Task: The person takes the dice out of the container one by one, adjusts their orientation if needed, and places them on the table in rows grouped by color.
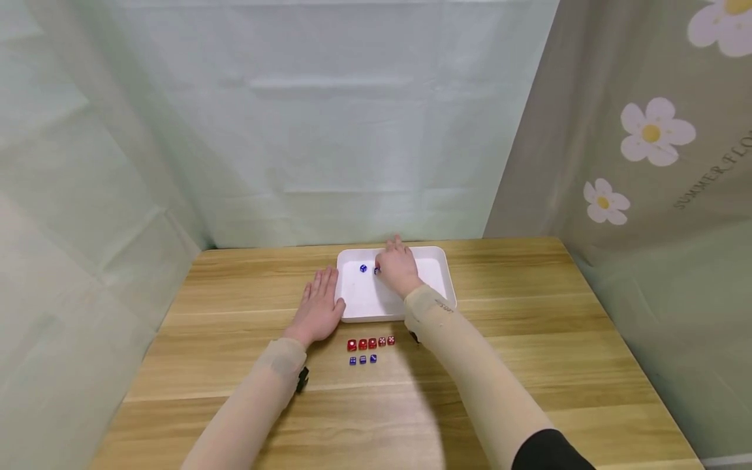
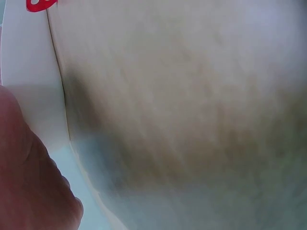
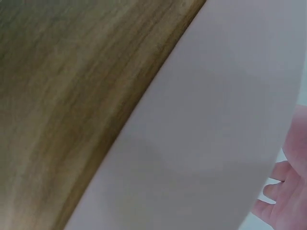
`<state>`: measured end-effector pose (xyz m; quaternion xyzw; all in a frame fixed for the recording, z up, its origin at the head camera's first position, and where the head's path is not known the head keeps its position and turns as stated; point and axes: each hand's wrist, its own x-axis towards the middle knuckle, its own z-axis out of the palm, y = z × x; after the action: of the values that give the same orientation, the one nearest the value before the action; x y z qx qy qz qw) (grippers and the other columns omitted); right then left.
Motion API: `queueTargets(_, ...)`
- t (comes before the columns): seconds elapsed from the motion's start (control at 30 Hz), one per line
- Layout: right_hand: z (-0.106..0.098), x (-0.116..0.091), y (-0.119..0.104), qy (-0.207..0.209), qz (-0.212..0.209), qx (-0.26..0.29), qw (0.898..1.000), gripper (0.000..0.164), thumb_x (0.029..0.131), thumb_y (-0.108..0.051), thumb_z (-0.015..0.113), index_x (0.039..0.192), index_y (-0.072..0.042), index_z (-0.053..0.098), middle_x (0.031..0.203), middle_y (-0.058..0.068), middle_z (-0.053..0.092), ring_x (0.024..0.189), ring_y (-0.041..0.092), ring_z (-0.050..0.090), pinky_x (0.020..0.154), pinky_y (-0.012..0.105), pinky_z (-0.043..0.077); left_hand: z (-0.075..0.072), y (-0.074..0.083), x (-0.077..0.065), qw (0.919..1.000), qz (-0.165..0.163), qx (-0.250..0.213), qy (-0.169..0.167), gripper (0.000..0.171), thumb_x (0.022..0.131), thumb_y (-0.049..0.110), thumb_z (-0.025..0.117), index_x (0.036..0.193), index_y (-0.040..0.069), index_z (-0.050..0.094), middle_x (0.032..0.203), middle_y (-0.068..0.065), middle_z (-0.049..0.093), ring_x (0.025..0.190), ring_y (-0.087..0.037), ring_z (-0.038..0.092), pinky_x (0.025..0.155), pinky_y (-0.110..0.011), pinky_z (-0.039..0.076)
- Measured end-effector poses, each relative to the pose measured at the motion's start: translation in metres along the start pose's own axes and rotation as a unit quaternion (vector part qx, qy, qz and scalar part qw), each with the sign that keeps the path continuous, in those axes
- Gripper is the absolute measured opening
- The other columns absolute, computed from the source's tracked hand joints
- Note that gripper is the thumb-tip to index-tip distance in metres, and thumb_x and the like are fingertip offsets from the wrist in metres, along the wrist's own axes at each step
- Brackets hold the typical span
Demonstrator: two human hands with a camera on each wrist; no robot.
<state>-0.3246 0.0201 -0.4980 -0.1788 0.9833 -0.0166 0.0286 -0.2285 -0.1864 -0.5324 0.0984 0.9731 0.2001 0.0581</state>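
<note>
My right hand [image 1: 397,267] reaches over the white tray [image 1: 364,307], thumb and index finger pinching a blue die [image 1: 377,271] while its other fingers point toward the back rim. Left of that, another blue die [image 1: 363,268] lies in the tray. My left hand [image 1: 319,310] rests with straight fingers against the tray's left side, its thumb at the front-left corner. In the left wrist view, part of that hand [image 2: 29,177] is beside the tray wall [image 2: 33,110]. The right wrist view shows curled fingers [image 3: 283,191] beyond the tray's wall.
In front of the tray, a row of several red dice [image 1: 373,343] stands on the wooden table [image 1: 235,365]. Three blue dice [image 1: 363,360] form a second row nearer me. A pale curtain [image 1: 352,130] hangs behind the table's back edge.
</note>
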Motion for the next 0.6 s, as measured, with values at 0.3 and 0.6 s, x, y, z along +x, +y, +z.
queueTargets(0.3,-0.002,-0.006,0.001,-0.009,-0.006,0.028,1.0,0.016,0.104,-0.028,0.074,0.116,-0.02,0.081,0.169,0.021,0.038,0.163,0.042,0.015,0.126,0.058,0.031,0.001,-0.002,0.002,1.0,0.005,-0.002,0.001,0.074,0.113,0.032,0.036,0.171,0.001,0.003,0.179,-0.017,-0.002,0.164,-0.039,-0.004,0.131,-0.058,0.001)
queueTargets(0.6,-0.01,-0.026,0.003,0.015,-0.038,0.047,0.998,0.016,0.099,-0.031,0.077,0.109,-0.02,0.083,0.165,0.024,0.042,0.159,0.048,0.024,0.122,0.058,0.037,-0.001,-0.004,0.002,1.0,0.008,0.004,-0.003,0.074,0.113,0.033,0.035,0.17,0.0,0.001,0.179,-0.016,-0.002,0.164,-0.037,-0.005,0.131,-0.057,0.0)
